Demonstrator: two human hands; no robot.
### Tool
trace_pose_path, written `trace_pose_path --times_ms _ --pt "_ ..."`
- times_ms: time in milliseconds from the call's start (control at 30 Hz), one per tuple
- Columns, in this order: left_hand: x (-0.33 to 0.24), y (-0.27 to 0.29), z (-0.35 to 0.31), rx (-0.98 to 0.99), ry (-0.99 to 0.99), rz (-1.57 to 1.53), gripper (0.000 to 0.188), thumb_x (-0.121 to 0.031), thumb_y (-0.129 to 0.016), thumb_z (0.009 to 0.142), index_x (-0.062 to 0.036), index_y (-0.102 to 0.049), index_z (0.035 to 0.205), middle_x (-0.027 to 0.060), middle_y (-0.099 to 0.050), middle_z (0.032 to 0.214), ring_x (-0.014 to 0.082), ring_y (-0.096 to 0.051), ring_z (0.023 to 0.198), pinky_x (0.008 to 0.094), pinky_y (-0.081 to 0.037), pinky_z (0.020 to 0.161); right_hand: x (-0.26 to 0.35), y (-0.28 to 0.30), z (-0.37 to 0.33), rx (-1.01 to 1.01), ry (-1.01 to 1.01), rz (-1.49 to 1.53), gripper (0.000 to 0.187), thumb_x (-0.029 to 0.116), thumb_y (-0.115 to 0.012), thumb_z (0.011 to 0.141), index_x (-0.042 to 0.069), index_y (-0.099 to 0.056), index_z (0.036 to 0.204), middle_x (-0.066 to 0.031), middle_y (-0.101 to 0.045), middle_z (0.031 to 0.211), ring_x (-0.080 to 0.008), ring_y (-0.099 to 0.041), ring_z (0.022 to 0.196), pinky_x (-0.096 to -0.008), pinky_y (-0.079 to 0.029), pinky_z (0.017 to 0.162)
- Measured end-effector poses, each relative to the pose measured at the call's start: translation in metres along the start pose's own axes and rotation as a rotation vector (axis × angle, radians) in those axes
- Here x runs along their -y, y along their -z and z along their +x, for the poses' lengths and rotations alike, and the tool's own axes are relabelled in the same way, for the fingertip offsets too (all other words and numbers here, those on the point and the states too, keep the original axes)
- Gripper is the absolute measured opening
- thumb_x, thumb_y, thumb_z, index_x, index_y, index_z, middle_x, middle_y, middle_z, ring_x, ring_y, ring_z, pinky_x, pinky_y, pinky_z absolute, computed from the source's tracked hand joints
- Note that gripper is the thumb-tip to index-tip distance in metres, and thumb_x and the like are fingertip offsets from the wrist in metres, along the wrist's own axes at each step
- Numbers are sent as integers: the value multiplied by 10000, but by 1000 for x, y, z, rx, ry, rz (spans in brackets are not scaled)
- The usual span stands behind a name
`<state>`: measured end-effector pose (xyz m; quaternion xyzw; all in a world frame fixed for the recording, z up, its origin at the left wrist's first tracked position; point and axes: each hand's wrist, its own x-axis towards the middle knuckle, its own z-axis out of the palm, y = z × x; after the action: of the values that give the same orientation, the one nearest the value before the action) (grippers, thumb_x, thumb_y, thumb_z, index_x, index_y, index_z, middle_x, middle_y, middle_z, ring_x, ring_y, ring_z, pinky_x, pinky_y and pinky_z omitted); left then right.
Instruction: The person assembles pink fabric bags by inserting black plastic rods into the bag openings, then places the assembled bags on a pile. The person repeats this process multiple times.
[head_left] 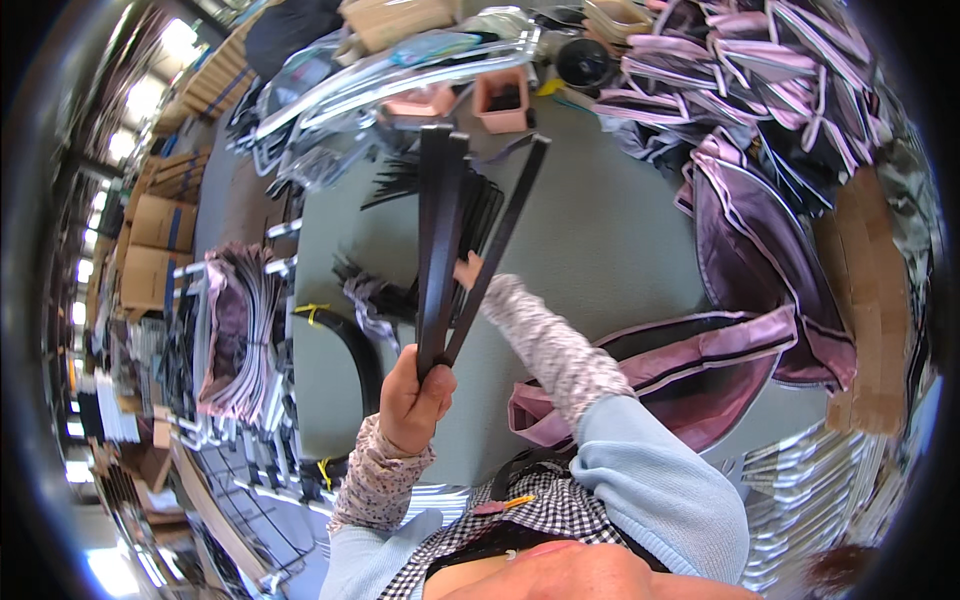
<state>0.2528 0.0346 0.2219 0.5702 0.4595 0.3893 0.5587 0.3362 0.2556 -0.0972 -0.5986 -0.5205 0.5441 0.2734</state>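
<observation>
My left hand [408, 405] is closed around the lower ends of several long, flat black strips [436, 230]. They stand up from my fist, and one leans apart to the right. My right hand [468, 270] reaches in behind them, largely hidden, with its arm in a patterned sleeve cover. It is close to a loose pile of black strips [484, 215] on the grey-green table [600, 240]. Whether its fingers hold anything does not show. Left of it lies another dark bundle [385, 298] with some pale wrapping.
Curved black lengths tied with yellow [350, 345] lie along the table's left edge. Pink-and-black fabric panels [745, 230] cover the right side, with more heaped behind. Pink bins [501, 100] and plastic-wrapped parts stand at the back. A stack of fabric pieces [240, 335] hangs at the left.
</observation>
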Motion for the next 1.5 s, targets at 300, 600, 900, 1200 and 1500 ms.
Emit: trace_pose_path --times_ms 300,600,900,1200,1500 --pt "85 -32 -59 -119 -513 443 163 -41 -526 943 0 -475 1093 28 -502 640 133 -491 482 300 -378 430 154 152 -282 640 504 940 1083 811 -391 812 -30 -245 1478 -215 -434 1437 -315 -439 1323 -416 -363 1081" --pt "189 -50 -119 180 -252 408 297 -127 -592 908 -38 -529 1184 183 -616 1003 329 -615 909 378 -498 792 86 88 -378 756 341 337 286 198 -658 922 -9 -620 1116 -29 -636 811 -109 -597 757 -251 -496 686" --pt "96 -29 -172 408 -1 -509 695 -323 -535 944 11 -247 1481 196 -394 1456 304 -397 1349 441 -292 1132 76 74 -452 592 366 365 196 185 -630 931 -2 -674 891 -42 -641 787 -119 -589 732 -258 -479 685" --pt "64 -44 -169 431 125 -340 402 -280 -455 1022 0 -487 1309 139 -596 1230 204 -582 1124 346 -465 969 47 43 -476 763 466 433 147 144 -588 941 2 -622 963 -70 -633 849 -173 -616 791 -301 -507 714" --pt "56 -37 -170 403 -9 -123 322 -183 -523 965 9 -550 1222 154 -655 1100 260 -646 996 358 -498 905 13 24 -482 437 558 123 528 168 -751 829 41 -493 1273 -119 -579 1176 -205 -593 1073 -345 -488 904"
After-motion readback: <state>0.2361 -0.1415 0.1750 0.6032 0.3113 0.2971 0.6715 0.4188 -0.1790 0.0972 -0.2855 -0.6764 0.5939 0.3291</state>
